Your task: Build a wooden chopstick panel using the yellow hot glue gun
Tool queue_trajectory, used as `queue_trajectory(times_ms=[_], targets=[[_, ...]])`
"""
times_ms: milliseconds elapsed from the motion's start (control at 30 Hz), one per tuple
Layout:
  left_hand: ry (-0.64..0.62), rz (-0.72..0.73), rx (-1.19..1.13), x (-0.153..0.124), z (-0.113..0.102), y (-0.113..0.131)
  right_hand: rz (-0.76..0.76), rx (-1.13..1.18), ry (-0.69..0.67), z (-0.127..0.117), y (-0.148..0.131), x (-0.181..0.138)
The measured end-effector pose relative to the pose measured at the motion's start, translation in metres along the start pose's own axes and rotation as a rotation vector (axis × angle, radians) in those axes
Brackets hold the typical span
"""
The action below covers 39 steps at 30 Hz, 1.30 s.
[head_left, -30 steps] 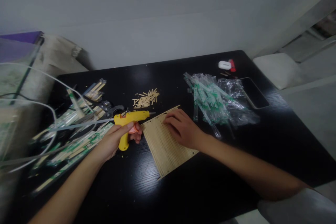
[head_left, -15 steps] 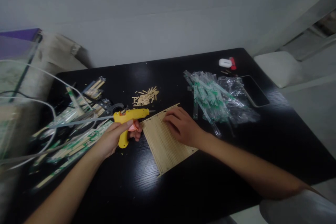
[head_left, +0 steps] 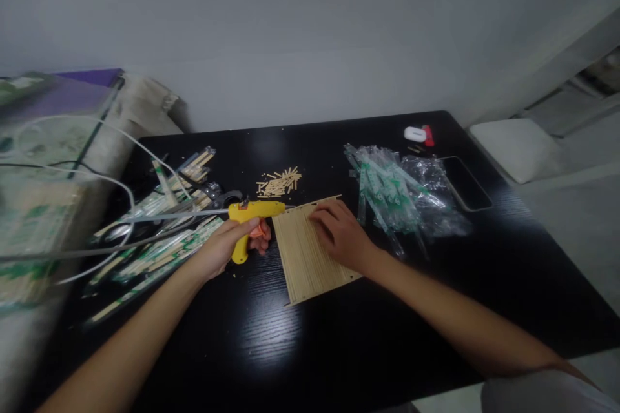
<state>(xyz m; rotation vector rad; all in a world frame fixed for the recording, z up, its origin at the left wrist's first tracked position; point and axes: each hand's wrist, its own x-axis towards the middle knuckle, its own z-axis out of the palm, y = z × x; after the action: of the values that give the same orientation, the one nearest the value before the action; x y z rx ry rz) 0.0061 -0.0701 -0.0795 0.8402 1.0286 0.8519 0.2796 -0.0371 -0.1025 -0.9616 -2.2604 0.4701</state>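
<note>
My left hand (head_left: 237, 242) is wrapped around a yellow hot glue gun (head_left: 252, 209), fingers at its orange trigger. A pale glue stick (head_left: 179, 214) extends from the gun's back end. The nozzle points right, at the upper left corner of a flat panel of thin wooden sticks (head_left: 305, 258) lying on the table. My right hand (head_left: 343, 232) rests over the panel's upper right part. Its fingers are curled and closed, with the fingertips down at the panel; what they pinch, if anything, is hidden.
Short cut sticks (head_left: 279, 182) lie in a pile behind the panel. Wrapped chopsticks (head_left: 169, 248) and white cables (head_left: 128, 206) spread at left. Empty plastic sleeves (head_left: 387, 190), a phone (head_left: 465, 184) and a white case (head_left: 415, 134) are on the right of the black table (head_left: 271, 348).
The camera view has shifted, so the table sits a little lower and farther right. The panel appears turned slightly. Both hands keep about the same places on the glue gun and panel.
</note>
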Motion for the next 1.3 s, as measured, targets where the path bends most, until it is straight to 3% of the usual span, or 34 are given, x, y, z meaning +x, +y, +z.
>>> queue_trajectory(times_ms=[867, 1300], targets=[[0.003, -0.044, -0.054, 0.001, 0.001, 0.001, -0.030, -0.012, -0.022, -0.002, 0.000, -0.001], [0.163, -0.036, 0.076, -0.005, 0.009, 0.005, -0.013, -0.078, -0.118, -0.002, -0.002, -0.005]])
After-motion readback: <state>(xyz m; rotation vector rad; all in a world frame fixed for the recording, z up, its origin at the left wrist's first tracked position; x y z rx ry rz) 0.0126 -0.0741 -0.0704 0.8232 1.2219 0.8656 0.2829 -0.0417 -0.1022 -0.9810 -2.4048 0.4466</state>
